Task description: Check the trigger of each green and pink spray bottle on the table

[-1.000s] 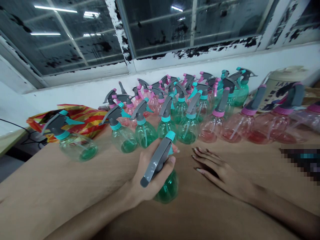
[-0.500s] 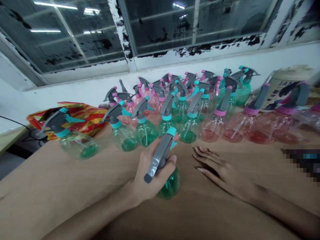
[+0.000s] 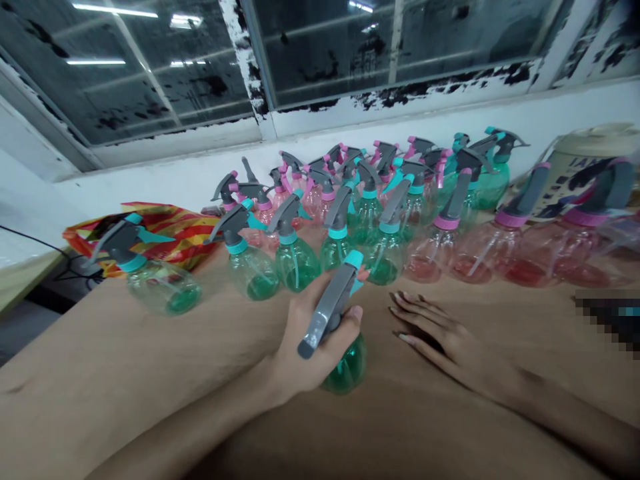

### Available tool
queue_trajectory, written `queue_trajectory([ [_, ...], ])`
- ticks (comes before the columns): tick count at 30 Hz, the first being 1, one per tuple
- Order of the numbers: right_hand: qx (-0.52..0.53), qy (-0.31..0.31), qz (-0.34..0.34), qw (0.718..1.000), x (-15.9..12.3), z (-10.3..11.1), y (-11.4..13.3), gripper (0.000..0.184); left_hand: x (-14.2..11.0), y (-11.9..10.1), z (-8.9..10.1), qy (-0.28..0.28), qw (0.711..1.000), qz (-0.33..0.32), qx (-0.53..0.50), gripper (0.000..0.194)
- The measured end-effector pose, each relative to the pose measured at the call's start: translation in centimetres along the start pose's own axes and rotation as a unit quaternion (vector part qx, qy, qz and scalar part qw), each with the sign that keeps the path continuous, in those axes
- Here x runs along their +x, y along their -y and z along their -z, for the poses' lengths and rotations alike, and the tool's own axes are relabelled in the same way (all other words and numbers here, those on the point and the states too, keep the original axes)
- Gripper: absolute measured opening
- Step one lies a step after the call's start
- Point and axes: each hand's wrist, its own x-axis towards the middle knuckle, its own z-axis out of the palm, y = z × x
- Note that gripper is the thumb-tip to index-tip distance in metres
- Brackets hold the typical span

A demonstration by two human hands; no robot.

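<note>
My left hand is wrapped round the neck of a green spray bottle with a grey trigger head and turquoise nozzle. The bottle stands near the middle of the table, its neck partly hidden by my fingers. To its right, my right hand rests palm down on the wooden table, fingers stretched out and holding nothing. Just beyond my hands is a row of spray bottles, among them a green one with a turquoise collar and a pink one with a pink collar.
More pink and green spray bottles crowd the back by the wall. One green spray bottle stands apart at left, before a red-and-yellow bag. A beige printed container is at back right. Windows rise behind.
The whole view has shifted slightly, so everything sits a little further right. My left hand keeps its hold on the spray bottle, and my right hand stays flat on the table.
</note>
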Motion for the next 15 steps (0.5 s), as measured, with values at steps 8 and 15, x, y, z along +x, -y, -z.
queue_trajectory([
  [8,0.001,0.000,0.003,1.000,-0.01,0.13,0.13,0.049,0.21,0.12,-0.10,0.004,1.000,-0.004,0.014,0.026],
  [15,-0.007,0.011,-0.004,1.000,0.12,0.23,0.38,0.047,0.15,-0.22,0.14,0.003,1.000,-0.007,-0.017,0.008],
])
